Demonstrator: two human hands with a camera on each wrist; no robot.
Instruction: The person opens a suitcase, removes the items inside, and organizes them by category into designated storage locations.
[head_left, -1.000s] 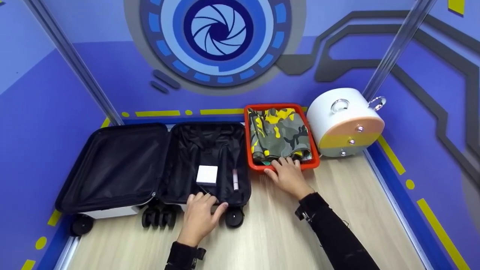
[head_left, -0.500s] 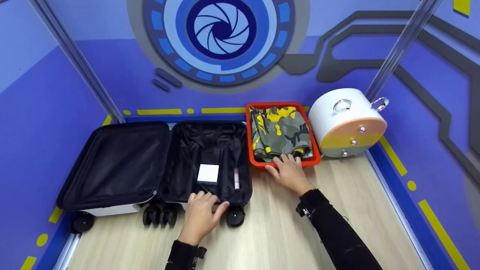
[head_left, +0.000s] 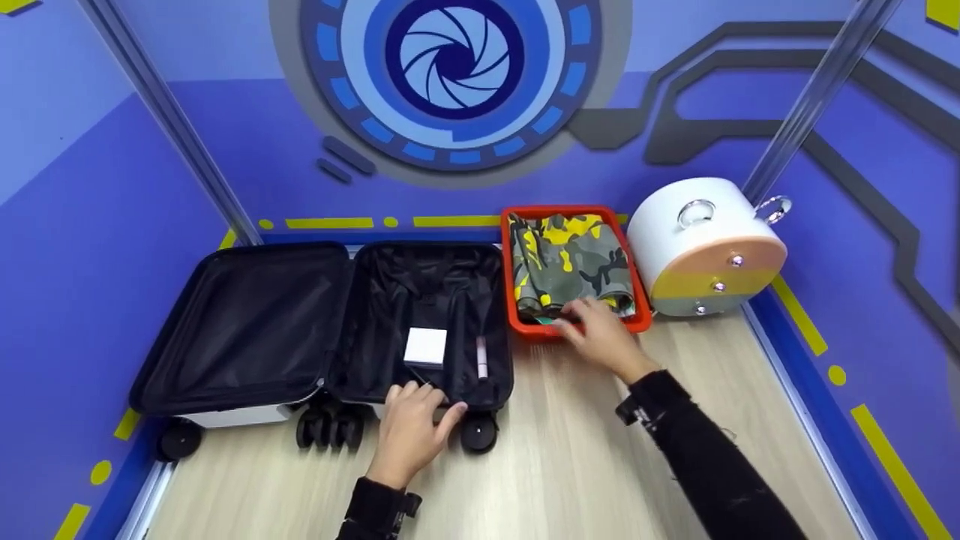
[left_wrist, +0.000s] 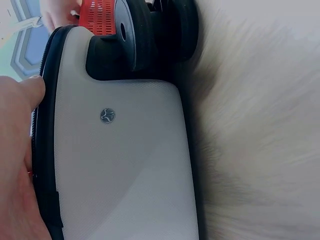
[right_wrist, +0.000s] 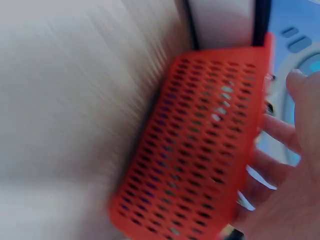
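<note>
My left hand [head_left: 411, 431] rests on the front rim of an open black-lined suitcase [head_left: 247, 330], thumb spread to the right. In the left wrist view its thumb lies at the black edge of the pale shell [left_wrist: 125, 140]. A square white box [head_left: 425, 346] and a slim pink tube [head_left: 481, 357] lie in the suitcase's right half. My right hand [head_left: 604, 337] reaches over the front rim of a red basket [head_left: 507, 270], fingertips near a folded camouflage cloth [head_left: 577, 262]. The right wrist view shows its fingers loosely spread beside the perforated basket wall [right_wrist: 190, 140].
A white rounded cabinet [head_left: 675, 210] with an orange, yellow and green front stands right of the basket. Blue panels [head_left: 420, 199] enclose the back and sides. Black wheels [head_left: 478, 433] stick out at the suitcase's front, over the pale wood-look surface [head_left: 540, 465].
My right hand has moved up and slightly forward over the basket's front rim, toward the cloth. My left hand has stayed on the suitcase rim. The head view has shifted a little left.
</note>
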